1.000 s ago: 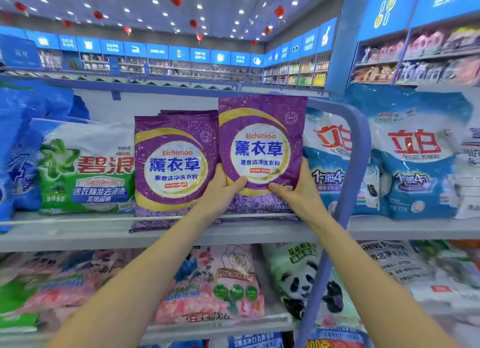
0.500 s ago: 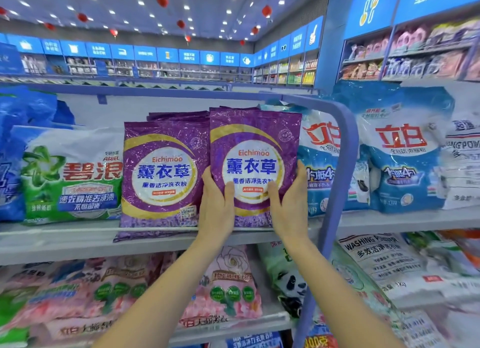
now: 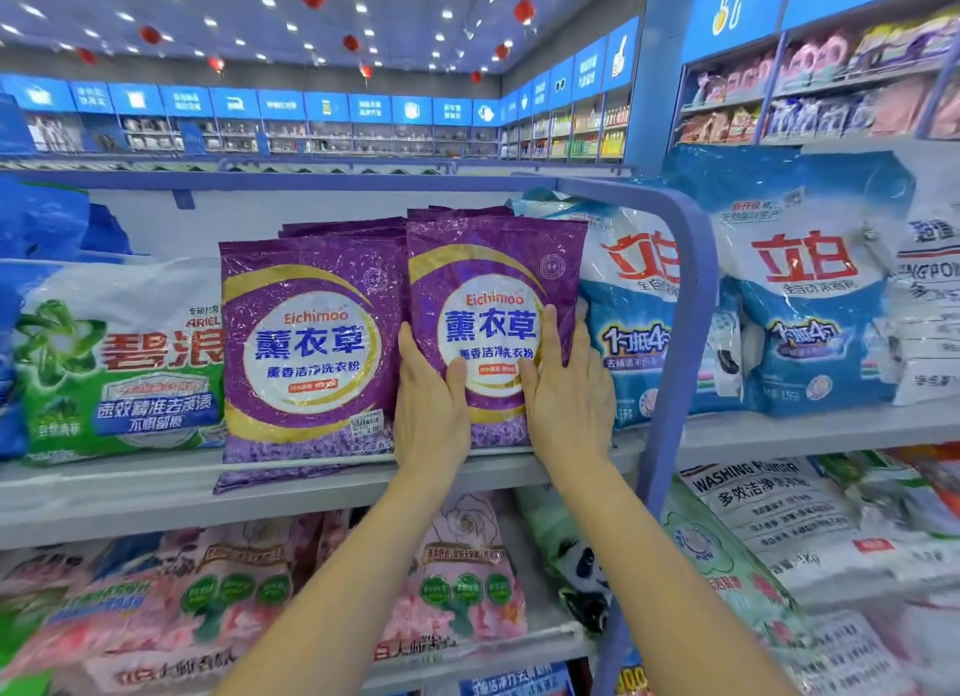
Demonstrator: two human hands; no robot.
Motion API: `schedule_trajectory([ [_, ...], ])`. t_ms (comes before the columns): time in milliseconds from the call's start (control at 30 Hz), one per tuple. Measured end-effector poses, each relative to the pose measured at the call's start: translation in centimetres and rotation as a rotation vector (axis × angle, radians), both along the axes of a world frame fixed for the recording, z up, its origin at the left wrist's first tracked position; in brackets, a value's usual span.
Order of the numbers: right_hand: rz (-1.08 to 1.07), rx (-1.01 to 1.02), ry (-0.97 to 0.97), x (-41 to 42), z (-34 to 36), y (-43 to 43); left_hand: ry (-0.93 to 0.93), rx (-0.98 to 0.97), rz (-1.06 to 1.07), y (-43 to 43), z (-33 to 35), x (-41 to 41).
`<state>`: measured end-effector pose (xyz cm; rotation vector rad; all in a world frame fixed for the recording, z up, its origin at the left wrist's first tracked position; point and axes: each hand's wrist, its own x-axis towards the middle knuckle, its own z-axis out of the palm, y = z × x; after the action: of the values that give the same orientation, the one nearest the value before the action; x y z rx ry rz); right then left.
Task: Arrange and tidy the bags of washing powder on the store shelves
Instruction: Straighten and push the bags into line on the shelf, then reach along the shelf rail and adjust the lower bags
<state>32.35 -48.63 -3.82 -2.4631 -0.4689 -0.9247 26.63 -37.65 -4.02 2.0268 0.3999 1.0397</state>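
Fingers of left hand [image 3: 431, 402] and right hand [image 3: 569, 399] pinch purple bag [image 3: 493, 269], hiding its lower corners.

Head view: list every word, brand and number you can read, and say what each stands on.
"Eichimoo": right purple bag and left purple bag
"薰衣草": both purple bags
"ARIEL": green bag
"碧浪": the same green bag
"立白": blue bags
"WASHING POWDER": white bag, below right
"2.00": price sticker on the left purple bag
Too blurred to read: blue wall signs
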Motion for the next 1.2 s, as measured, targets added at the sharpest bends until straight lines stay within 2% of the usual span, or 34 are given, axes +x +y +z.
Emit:
schedule_trajectory([
  [67, -0.016, -0.049, -0.003, -0.4, 0.2, -0.5, -0.014, -0.011, -0.009, -0.2, 0.0, -0.5],
  [167, 0.032, -0.042, 0.096, -1.3, 0.5, -1.4, -0.100, -0.004, -0.033, -0.4, 0.0, -1.7],
  [333, 0.124, 0.095, -0.037, -3.6, -0.1, -5.0, -0.215, 0.088, -0.092, -0.2, -0.3, -4.5],
  [467, 0.186, 0.249, -0.113, -6.1, -1.9, -11.3, -0.213, 0.140, -0.170, -0.7, -1.4, -6.8],
  [633, 0.158, 0.362, -0.040, -9.0, -4.3, -21.7, -0.150, 0.074, -0.320, -3.5, -3.1, -9.2],
  [833, 0.108, 0.667, 0.124, -10.7, -5.6, -33.6, -0.026, -0.143, -0.467, -13.0, -5.1, -7.9],
  [1067, 0.059, 0.802, 0.201, -10.3, -7.9, -49.7, 0.019, -0.323, -0.497, -26.9, -8.0, -4.6],
  [1200, 0.048, 0.886, 0.229, -9.2, -9.1, -56.0, 0.088, -0.391, -0.517, -33.3, -10.1, -3.2],
])
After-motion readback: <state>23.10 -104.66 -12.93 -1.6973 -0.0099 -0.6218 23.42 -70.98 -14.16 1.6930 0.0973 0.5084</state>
